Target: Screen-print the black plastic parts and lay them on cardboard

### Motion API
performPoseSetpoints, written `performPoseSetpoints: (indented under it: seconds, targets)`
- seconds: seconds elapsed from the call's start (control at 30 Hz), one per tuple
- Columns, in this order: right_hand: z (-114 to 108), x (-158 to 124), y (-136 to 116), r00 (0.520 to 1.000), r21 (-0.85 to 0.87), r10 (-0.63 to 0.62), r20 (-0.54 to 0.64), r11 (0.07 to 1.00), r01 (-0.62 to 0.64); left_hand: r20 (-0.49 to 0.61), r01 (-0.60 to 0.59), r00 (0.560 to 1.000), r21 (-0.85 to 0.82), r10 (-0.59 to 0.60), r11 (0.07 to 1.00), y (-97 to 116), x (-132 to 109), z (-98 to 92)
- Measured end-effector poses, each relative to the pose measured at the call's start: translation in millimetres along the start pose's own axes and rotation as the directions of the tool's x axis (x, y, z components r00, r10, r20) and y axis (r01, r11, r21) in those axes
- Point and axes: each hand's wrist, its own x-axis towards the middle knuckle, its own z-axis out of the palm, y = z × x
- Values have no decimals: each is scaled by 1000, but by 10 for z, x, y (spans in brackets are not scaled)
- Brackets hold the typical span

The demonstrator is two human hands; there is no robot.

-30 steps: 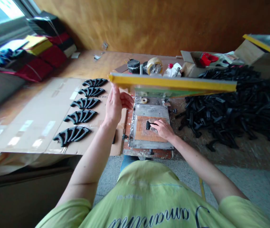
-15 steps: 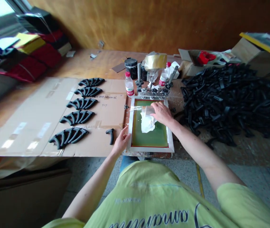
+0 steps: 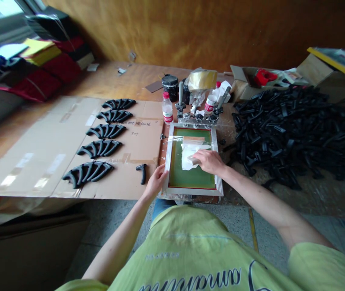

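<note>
Grip of the right hand [image 3: 210, 162] pinches a pale scraper [image 3: 194, 161] against the white paint [image 3: 186, 153] on the green screen [image 3: 180, 180], inside the metal frame [image 3: 195, 192] at the near edge of the desk [image 3: 108, 81]. The left hand [image 3: 156, 181] contacts the frame's left side; whether it pinches there cannot be told. One black handle [image 3: 143, 174] lies on the cardboard [image 3: 126, 180], just left of that hand.

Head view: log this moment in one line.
left grip: at screen frame, left edge; right grip: holding flat tool, white patch; lone black part: on cardboard
</note>
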Motion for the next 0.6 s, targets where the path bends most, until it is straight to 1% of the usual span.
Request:
performPoseSetpoints:
  seconds: [0.07, 0.13, 0.17, 0.23, 0.27, 0.37, 0.43, 0.5, 0.53, 0.57, 0.6]
  targets:
    - [127, -56, -60, 999, -24, 17, -32, 1000, -18, 5, 10, 1000, -35, -10, 999, 22, -19, 6]
    - [225, -163, -111, 1000, -30, -16, 3, 999, 16, 14, 20, 1000, -67, -19, 998, 38, -36, 16]
    - [241, -206, -124, 999, -24, -34, 24, 999, 35, 15, 24, 1000, -75, -23, 997, 47, -44, 21]
    - [191, -212, -125, 998, 2, -39, 40, 999, 38, 12, 28, 1000, -84, -28, 996, 73, -60, 28]
    - [131, -161, -115, 1000, 15, -16, 25, 1000, 16, 11, 32, 999, -90, -31, 995, 94, -70, 27]
    - [-125, 154, -49, 988, 55, 114, -104, 993, -109, 22, 35, 999, -120, -33, 992, 214, -120, 3]
    - [-322, 375, 61, 962, 82, 186, -201, 982, -173, 40, 26, 999, -139, -21, 990, 355, -171, -30]
    - [-514, 491, 266, 922, 117, 243, -301, 969, -217, 50, -3, 999, -168, 11, 986, 548, -225, -60]
    - [-600, 496, 407, 891, 145, 275, -360, 960, -238, 45, -25, 998, -188, 34, 982, 661, -244, -69]
    - [-670, 467, 566, 848, 182, 317, -424, 947, -264, 27, -56, 998, -206, 63, 977, 784, -255, -71]
    - [-719, 412, 732, 795, 225, 370, -481, 928, -295, 0, -98, 995, -222, 100, 970, 916, -253, -66]
